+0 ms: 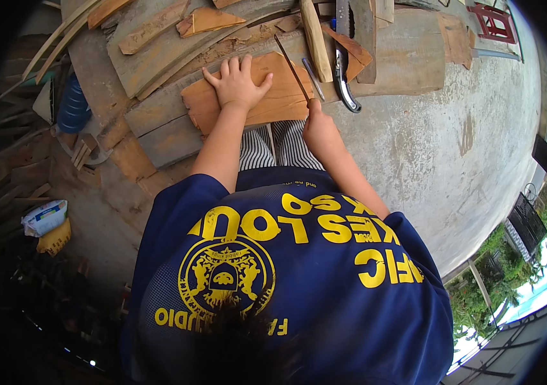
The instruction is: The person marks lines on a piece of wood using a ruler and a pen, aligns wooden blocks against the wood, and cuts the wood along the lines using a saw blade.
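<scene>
My left hand (238, 88) lies flat with spread fingers on a reddish-brown board (280, 90) just beyond my striped trousers. My right hand (322, 133) is wrapped around the brown handle of a long, thin, dark-bladed hand tool (295, 70). The blade crosses the board near its right end, pointing away from me. It shows nearly edge-on, so I cannot tell whether it is a saw or a knife. To its right lie a slim grey-blue stick-like thing (313, 77) and a pruning saw (343, 70) with a toothed blade and a curved black-and-silver handle.
Weathered planks (408, 61) and offcuts (208, 21) spread beyond the board. A pale wooden stick (315, 42) lies near the saw. At left stand a blue plastic bottle (73, 109) and a white sack (45, 217). A red stool (495, 22) is at far right on concrete.
</scene>
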Demonstrator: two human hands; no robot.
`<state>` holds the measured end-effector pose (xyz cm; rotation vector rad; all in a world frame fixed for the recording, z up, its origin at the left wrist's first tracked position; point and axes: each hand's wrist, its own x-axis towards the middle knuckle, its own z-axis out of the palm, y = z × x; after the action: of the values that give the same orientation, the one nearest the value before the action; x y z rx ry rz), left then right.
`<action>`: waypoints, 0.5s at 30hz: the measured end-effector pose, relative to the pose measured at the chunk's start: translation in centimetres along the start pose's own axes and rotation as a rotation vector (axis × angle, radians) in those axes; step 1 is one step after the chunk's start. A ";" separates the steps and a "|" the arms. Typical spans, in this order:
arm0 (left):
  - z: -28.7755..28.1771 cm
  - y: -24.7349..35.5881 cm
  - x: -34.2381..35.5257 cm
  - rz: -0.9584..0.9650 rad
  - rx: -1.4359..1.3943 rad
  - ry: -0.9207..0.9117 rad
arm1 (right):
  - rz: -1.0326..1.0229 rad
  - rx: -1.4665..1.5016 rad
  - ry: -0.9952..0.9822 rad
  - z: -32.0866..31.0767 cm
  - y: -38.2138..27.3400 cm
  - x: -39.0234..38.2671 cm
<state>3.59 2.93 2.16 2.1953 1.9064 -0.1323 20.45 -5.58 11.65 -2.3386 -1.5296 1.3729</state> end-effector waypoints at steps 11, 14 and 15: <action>0.5 -0.3 0.0 0.025 -0.015 0.081 | -0.066 -0.011 0.016 0.4 -0.4 0.8; 0.4 -0.2 0.0 0.030 -0.016 0.079 | -0.064 -0.014 0.016 0.4 -0.5 0.8; 0.4 -0.2 0.0 0.027 -0.016 0.080 | -0.066 -0.007 0.015 0.3 -0.5 0.8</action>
<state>3.45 2.87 1.75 2.2470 1.9104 -0.0252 19.98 -4.86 11.13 -2.2752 -1.5946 1.3352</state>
